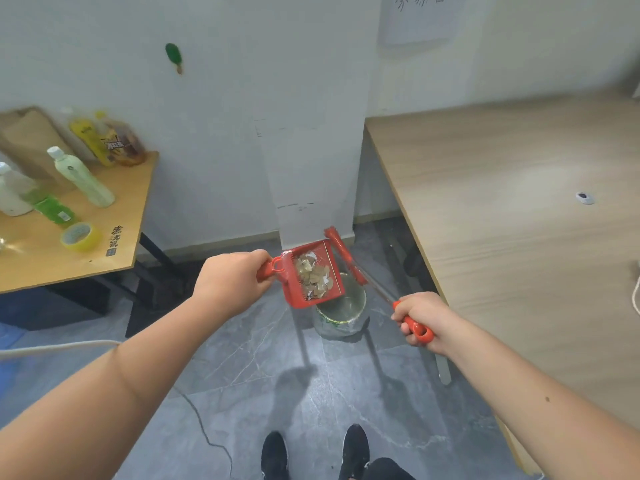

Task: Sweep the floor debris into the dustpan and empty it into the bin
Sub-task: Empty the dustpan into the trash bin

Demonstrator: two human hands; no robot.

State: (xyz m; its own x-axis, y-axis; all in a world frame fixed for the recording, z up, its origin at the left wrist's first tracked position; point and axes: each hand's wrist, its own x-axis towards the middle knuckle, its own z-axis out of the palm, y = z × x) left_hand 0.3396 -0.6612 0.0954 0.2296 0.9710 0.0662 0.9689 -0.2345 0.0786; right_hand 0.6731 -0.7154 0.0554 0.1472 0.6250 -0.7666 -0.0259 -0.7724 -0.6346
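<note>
Now the big grey stone-look floor (263, 358) lies open in front of the person's black shoes (353, 448), so there is lots of room to stand and move. On the right is a long pale wooden table (502, 209), and its near left edge runs close beside the right arm. On the left is a smaller orange-brown wooden table (114, 216) with plastic bottles (83, 178) and a yellow roll of tape (80, 236) near its right edge. A white wall post (311, 133) stands between the two tables.

The small round bin with a clear plastic liner (341, 308) sits on the floor at the foot of that post, tucked close to the pale table's leg.

The left hand (230, 278) is closed tight around the handle of the red plastic dustpan (311, 275). The pan is held up in the air, partly over the far left rim of the bin, and the bits of torn paper and brown scraps (313, 275) are inside it. The right hand (420, 317) is closed around the red handle of the small red brush (346, 258), whose head sits by the pan's far right side.

I think the tipping is the step now. It would go best if the pan's open lip is over the middle of the bin, low down, and tips slowly. The light scraps could flutter out past the rim.
</note>
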